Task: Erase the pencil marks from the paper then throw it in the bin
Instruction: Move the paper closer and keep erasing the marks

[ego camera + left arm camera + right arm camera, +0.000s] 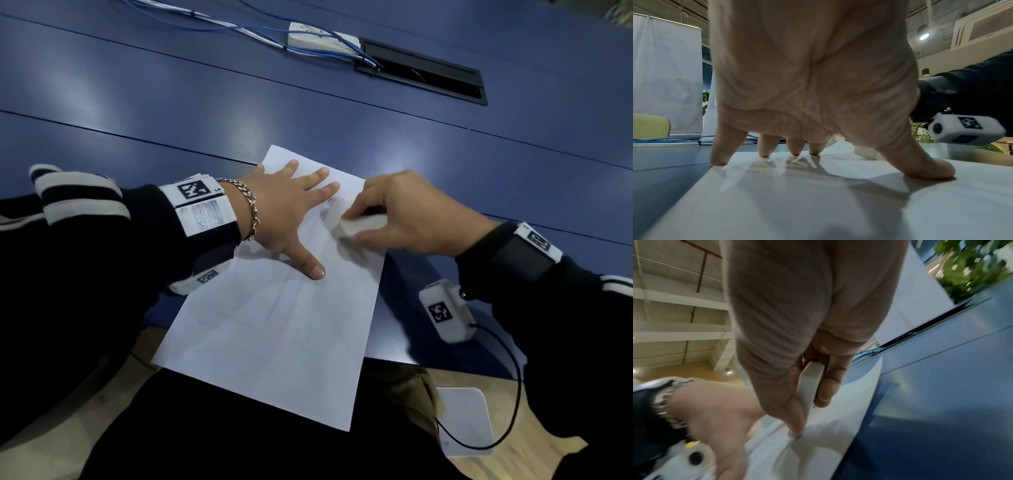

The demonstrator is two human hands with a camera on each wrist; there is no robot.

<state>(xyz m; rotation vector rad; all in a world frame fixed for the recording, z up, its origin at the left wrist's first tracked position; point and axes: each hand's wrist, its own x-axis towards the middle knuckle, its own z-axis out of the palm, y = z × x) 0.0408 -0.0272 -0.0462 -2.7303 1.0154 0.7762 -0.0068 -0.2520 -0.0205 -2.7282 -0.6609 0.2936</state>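
A white sheet of paper (277,329) lies on the blue table (342,120), its near end hanging over the table's front edge. My left hand (291,212) presses flat on the paper's upper part with fingers spread; in the left wrist view its fingertips (764,154) bear down on the paper (818,203). My right hand (394,212) pinches a white eraser (359,228) between thumb and fingers and holds it against the paper near the right edge. The right wrist view shows the eraser (810,382) on edge in that pinch over the paper (828,426). Faint grey lines show on the sheet.
A white power strip (322,41) with blue cables (205,20) lies at the far side of the table, beside a black cable hatch (424,72). A white flat object (466,418) lies on the wooden floor at lower right. No bin is in view.
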